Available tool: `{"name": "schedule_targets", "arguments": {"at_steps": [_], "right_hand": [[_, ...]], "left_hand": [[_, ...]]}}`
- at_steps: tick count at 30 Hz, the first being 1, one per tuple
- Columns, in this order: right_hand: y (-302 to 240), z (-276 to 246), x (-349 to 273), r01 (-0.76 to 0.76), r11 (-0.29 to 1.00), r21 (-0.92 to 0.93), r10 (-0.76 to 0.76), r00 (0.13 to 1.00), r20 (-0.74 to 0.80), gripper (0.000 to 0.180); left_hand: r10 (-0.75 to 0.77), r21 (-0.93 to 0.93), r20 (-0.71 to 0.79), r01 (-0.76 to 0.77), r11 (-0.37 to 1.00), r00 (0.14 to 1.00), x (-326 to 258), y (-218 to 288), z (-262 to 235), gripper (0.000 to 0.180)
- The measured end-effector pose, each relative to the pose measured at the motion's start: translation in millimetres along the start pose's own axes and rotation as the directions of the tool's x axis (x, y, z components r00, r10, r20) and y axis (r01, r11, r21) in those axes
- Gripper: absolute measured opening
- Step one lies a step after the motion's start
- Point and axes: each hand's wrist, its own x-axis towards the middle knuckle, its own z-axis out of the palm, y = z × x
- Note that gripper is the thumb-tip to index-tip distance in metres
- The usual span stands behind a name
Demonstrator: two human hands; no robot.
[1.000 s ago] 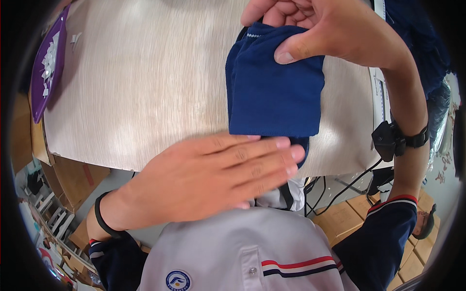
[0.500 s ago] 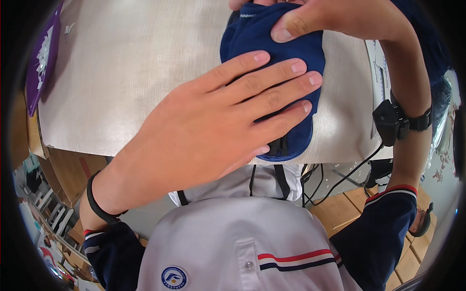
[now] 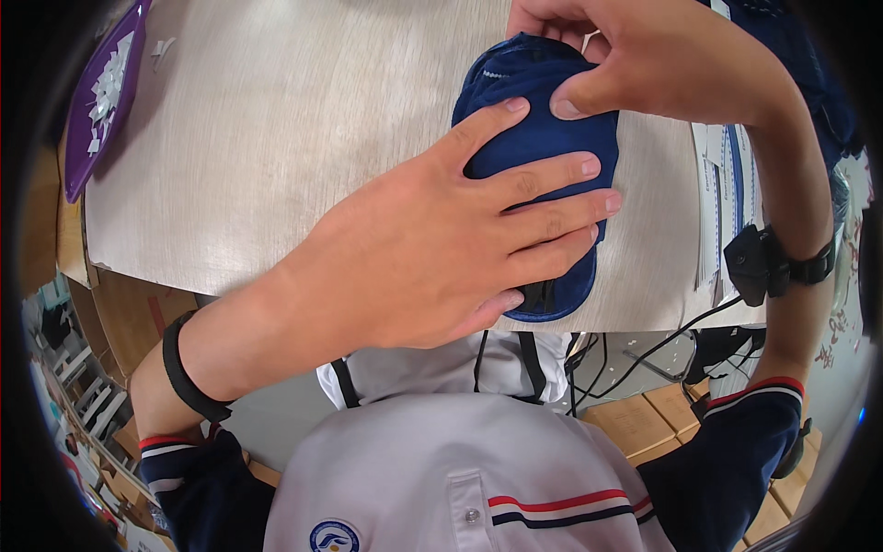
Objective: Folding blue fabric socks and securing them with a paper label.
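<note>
A navy-blue folded cloth piece (image 3: 552,138) with rounded ends and a piped edge lies on the table in front of me; some black shows inside its near end. My left hand (image 3: 423,230) rests flat across it, fingers stretched out and spread apart. At the far end my right hand (image 3: 653,69) grips the cloth, thumb pressed on top and the other fingers behind or under the far edge, partly hidden. What lies under my left palm is covered.
A purple tray (image 3: 81,170) holding small white pieces stands at the table's left. Printed papers (image 3: 713,216) lie by my right forearm, with dark-blue fabric (image 3: 782,37) beyond. A black cable (image 3: 667,327) runs from the device on my right wrist. Cardboard boxes (image 3: 635,419) stand below the table.
In view, the table, cloth and both hands sit lower and slightly farther right. My left index finger has spread away from the middle finger. My right hand still holds the far end.
</note>
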Motion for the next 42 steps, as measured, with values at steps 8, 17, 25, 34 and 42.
{"name": "schedule_targets", "arguments": {"at_steps": [8, 17, 25, 34, 42], "right_hand": [[55.3, 82.0, 15.1, 0.547, 0.667, -0.505, -0.728, 0.338, -0.596, 0.02], [28.6, 145.3, -24.2, 0.29, 0.833, -0.471, -0.552, 0.402, -0.73, 0.044], [49.5, 74.6, -17.0, 0.298, 0.869, 0.395, -0.096, 0.884, -0.457, 0.018], [28.7, 49.1, -18.1, 0.406, 0.91, -0.083, -0.414, 0.881, -0.229, 0.021], [49.7, 126.3, 12.7, 0.467, 0.82, -0.332, -0.541, 0.441, -0.716, 0.019]], "left_hand": [[-0.074, -0.016, -0.047, 0.073, 0.997, 0.996, -3.2, 2.4, 9.2, 0.072], [0.006, 0.102, -0.059, 0.0, 0.995, 0.998, -14.3, -11.1, 2.1, 0.068], [0.18, -0.015, -0.07, -0.181, 0.983, 0.981, 0.3, -17.0, 0.6, 0.07], [0.034, -0.039, -0.103, -0.038, 0.999, 0.994, -1.6, 5.8, 8.4, 0.074], [0.031, 0.078, -0.029, -0.029, 0.997, 0.999, -11.5, 11.0, 7.8, 0.084]]}}
